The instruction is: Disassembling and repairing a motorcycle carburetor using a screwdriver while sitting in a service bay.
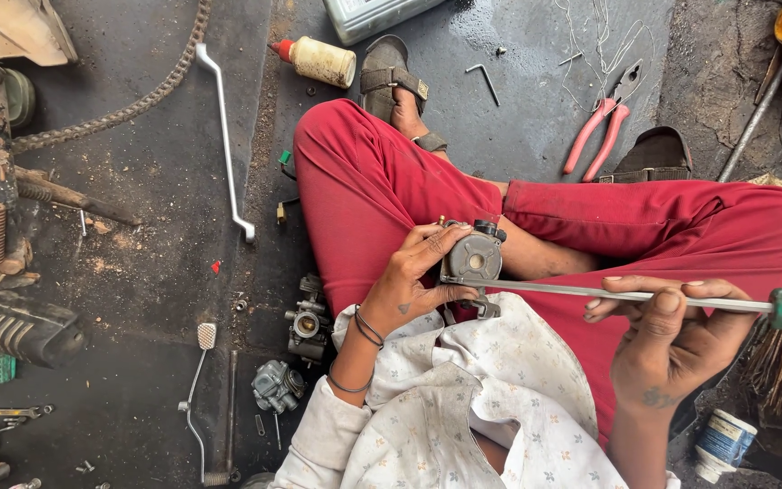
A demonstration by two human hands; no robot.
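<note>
Soft, even daylight fills the scene, bright enough to show detail without harsh shadows. The dark floor (147, 272) takes a dull grey sheen near its top edge. Faint shadows sit close under the wrench (225, 136) and the pliers (604, 122). Focus is sharp in the middle; straight lines bow slightly toward the corners, and the right hand (672, 340) looks large and slightly soft.

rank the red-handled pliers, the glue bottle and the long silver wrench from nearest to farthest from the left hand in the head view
1. Long silver wrench, on the floor left of the left hand.
2. Glue bottle, up by the sandalled foot.
3. Red-handled pliers, far upper right.
</note>
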